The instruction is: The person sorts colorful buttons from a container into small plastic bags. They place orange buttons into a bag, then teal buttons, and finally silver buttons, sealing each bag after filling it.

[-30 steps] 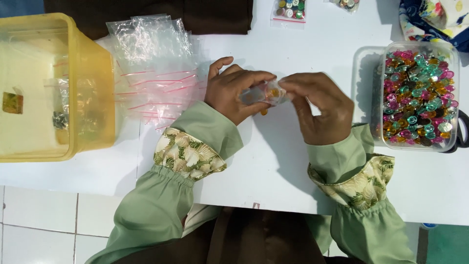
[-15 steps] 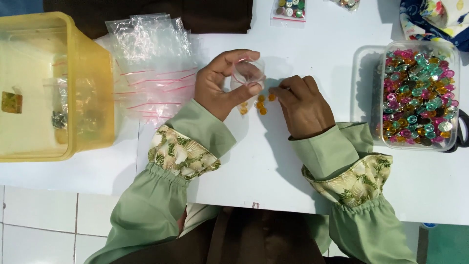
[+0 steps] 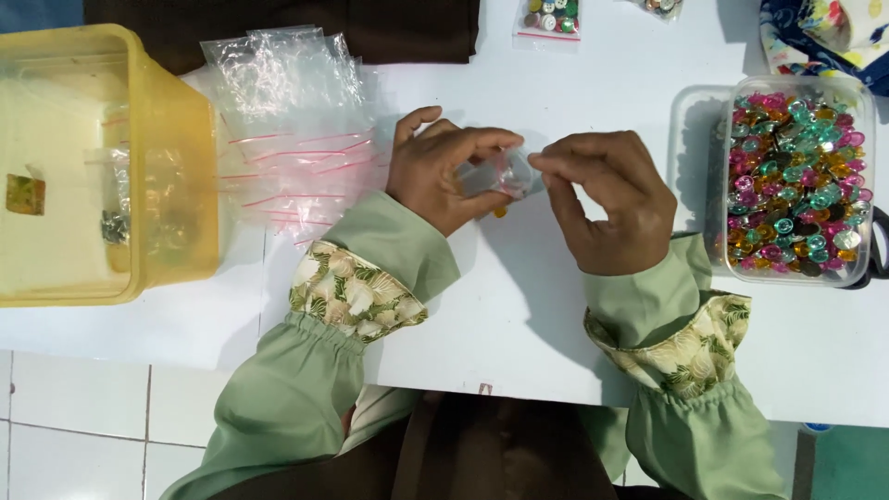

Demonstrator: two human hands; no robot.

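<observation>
Over the white table [image 3: 519, 324], my left hand [image 3: 440, 171] and my right hand [image 3: 607, 199] together pinch a small clear plastic bag [image 3: 495, 173] between their fingertips. The bag hangs just above the tabletop, and a small orange-yellow piece [image 3: 500, 212] shows under it. Both arms wear green sleeves with leaf-patterned cuffs. What the bag holds is mostly hidden by my fingers.
A stack of clear zip bags with red strips [image 3: 287, 130] lies left of my hands. A yellow plastic tub [image 3: 176, 185] stands at the far left. A clear container of colourful gem-like beads [image 3: 796, 176] sits at the right. A filled small bag [image 3: 548, 18] lies at the back.
My left hand held the small bag alone while my right hand was down at loose pieces on the table; now the right hand has risen and both pinch the bag.
</observation>
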